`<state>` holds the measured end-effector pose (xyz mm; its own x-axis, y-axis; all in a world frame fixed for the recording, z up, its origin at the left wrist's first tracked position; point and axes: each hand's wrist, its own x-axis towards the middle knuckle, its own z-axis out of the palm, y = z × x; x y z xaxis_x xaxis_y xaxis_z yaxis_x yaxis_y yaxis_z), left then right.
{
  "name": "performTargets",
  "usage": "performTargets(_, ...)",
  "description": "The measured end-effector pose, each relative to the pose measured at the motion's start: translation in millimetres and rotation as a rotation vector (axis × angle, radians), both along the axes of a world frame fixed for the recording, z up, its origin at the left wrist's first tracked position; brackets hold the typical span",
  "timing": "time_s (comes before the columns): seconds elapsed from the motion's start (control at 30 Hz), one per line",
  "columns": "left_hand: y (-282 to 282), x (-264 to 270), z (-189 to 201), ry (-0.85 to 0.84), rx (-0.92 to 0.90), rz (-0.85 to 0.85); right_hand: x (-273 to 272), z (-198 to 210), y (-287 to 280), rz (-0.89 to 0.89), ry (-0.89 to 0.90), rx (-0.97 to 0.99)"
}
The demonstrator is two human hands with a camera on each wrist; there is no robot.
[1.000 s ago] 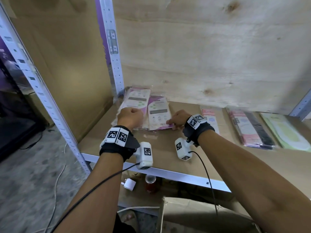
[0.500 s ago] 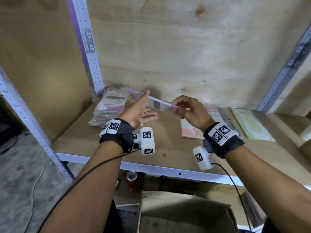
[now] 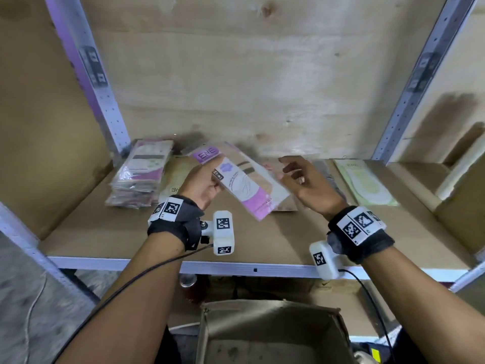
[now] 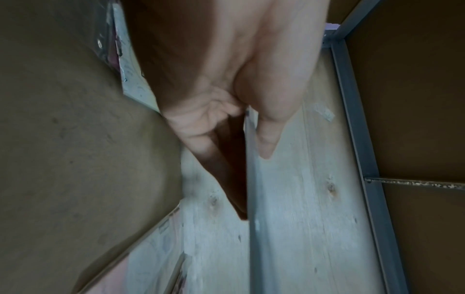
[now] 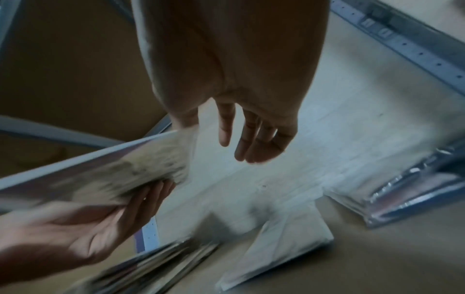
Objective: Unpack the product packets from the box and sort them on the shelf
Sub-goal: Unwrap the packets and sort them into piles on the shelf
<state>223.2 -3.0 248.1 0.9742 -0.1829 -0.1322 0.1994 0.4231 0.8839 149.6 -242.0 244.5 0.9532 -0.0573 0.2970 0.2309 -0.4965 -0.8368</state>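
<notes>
Packet (image 3: 237, 183) now w/ left hand (image 3: 203, 186) gripping; right hand (image 3: 305, 183) let go, fingers loose.

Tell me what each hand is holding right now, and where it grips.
The left hand holds a purple-and-white packet by its left long edge, near the top. The right hand is open beside it, holding nothing.

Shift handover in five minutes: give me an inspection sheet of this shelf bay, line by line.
Surface: brown shelf board, white front rail.
Job's things: purple-and-white packet in the left hand; packet stack at left; green packet at right; open box below.
Clutter: can under the shelf.
Grippers: left hand grips the packet; right hand open, beside it.
Cables: black wrist cable.
Surroundings: plywood back wall, perforated uprights.
</notes>
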Motion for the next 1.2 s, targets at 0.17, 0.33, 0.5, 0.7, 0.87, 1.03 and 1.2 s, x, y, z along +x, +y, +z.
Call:
performTargets(0.17,-16,-6,1,-0.065,0.046,-0.152,-1,-13,-3,0.273,0.236,0.342)
performTargets(0.33,-23,1,-5,-0.089,0.162,-0.133,-2,-24,-8,0.376,0.279,0.412)
performTargets(0.5,-8,25,-12,-0.114,0.265,0.096,-1,-31,-20,0.380,0.302,0.351)
performTargets(0.7,8,39,-22,-0.247,0.619,0.107,-4,-31,-29,0.485,0.378,0.307)
performTargets(0.87,8,37,-24,-0.342,0.867,0.104,-10,-29,-35,0.548,0.386,0.274)
performTargets(1.03,7,31,-23,-0.323,0.915,0.072,-19,-27,-45,0.570,0.420,0.286)
performTargets(1.2,8,20,-19,-0.131,0.715,-0.110,-27,-25,-50,0.535,0.402,0.314)
